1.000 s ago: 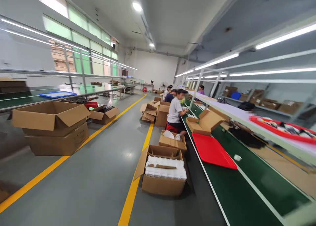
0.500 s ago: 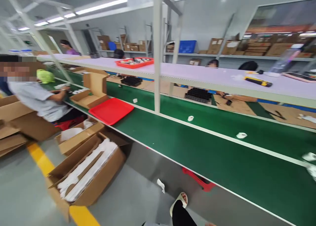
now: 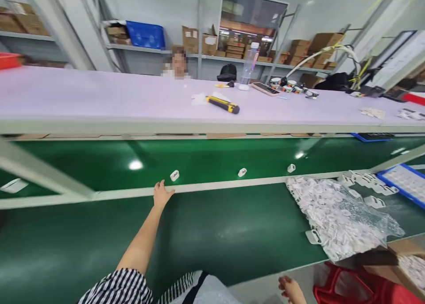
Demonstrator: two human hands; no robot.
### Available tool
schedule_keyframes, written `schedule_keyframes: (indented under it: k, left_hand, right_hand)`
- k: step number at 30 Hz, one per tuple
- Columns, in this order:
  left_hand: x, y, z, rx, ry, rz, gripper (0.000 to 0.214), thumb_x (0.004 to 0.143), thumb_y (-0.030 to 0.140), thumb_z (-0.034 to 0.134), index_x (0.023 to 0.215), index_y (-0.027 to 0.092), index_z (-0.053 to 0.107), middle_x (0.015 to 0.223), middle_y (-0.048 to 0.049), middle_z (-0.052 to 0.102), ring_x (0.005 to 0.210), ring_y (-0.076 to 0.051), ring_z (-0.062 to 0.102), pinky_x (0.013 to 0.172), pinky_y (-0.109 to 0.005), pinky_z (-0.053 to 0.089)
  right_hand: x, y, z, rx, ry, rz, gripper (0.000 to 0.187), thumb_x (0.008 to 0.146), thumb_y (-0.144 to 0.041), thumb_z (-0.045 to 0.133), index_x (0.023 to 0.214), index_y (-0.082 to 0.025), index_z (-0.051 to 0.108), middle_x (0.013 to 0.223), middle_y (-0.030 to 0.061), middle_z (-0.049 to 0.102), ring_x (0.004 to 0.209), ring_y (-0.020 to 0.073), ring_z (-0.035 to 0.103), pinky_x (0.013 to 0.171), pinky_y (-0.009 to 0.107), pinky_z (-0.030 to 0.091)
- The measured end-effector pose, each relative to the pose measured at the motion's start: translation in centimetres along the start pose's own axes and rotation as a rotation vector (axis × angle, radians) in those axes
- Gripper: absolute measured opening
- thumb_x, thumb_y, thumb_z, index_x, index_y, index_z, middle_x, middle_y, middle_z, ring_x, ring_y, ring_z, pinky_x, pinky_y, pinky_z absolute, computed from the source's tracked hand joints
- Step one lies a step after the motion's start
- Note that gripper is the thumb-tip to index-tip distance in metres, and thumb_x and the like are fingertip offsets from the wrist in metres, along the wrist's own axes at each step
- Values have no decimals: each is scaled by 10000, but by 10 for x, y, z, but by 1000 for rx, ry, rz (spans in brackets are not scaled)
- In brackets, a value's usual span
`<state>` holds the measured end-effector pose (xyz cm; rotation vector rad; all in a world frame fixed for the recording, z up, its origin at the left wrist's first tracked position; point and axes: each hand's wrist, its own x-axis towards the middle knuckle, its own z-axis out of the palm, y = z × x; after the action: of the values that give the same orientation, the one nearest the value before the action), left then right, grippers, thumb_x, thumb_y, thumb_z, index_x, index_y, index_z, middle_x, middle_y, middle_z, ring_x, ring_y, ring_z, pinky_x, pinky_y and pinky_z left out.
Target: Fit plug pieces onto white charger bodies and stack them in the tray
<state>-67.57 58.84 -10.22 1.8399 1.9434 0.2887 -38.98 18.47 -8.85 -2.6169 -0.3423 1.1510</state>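
Note:
My left hand (image 3: pixel 161 195) reaches out over the green conveyor with its fingers spread, at the pale divider rail (image 3: pixel 212 186). A small white plastic part (image 3: pixel 174 175) lies just beyond its fingertips, and the hand holds nothing. Two similar white parts, one (image 3: pixel 242 172) and another (image 3: pixel 291 168), rest farther right on the far belt. Low in the view, my right hand (image 3: pixel 291 289) hangs beside the near edge, fingers loosely curled, and no object shows in it. Nearest to it on the work surface is a white plastic piece (image 3: pixel 313 237) beside a clear bag of white parts (image 3: pixel 345 215).
A raised lilac shelf (image 3: pixel 116 96) crosses above the belt, bearing a yellow-black utility knife (image 3: pixel 222 104), a bottle (image 3: pixel 249 67) and a phone (image 3: pixel 264 89). A blue tray (image 3: pixel 407 186) stands right. A red stool (image 3: pixel 352 286) is below. Another person sits beyond the shelf.
My view has swung right and nearer the conveyor. My left arm now stretches over it, and the bag of white parts has come into view. The red tray and floor cartons are out of sight.

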Motion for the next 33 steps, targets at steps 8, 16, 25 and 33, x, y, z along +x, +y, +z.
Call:
schedule_keyframes:
  k: [8,16,25,33]
  left_hand:
    - [115,113,99,378,-434,191,522,597,420,512,1046,160,457,1089,-122,390,996,-277,409,787,-346,364]
    - [39,342,228,356,-474,548,914,471,570,537,1208,120,241,1149,-144,342,1050,-300,318,719,-330,389]
    - [-57,505,331,414,-404,713,424,717,406,392,1120,273,379,1134,-59,397,1001,-232,365,591,-244,407]
    - [-154,600,321,157,-409,638,332,736,359,401,1007,182,476,971,-61,498,904,-194,462,731,-260,381]
  right_hand:
    - [106,-142,-76,257,-63,-317,341,619,-430,391,796,-177,537,671,31,565,559,151,533,469,245,414]
    - [285,-160,-302,-277,276,-374,306,709,-245,398,982,-154,502,896,100,553,815,213,530,739,320,381]
    - [450,-159,-389,-319,171,-343,457,663,-147,524,1093,-151,369,1085,139,398,844,191,518,663,245,383]
    - [342,-58,-467,59,148,-653,391,623,-326,518,965,-178,397,919,46,491,778,178,505,629,253,398]
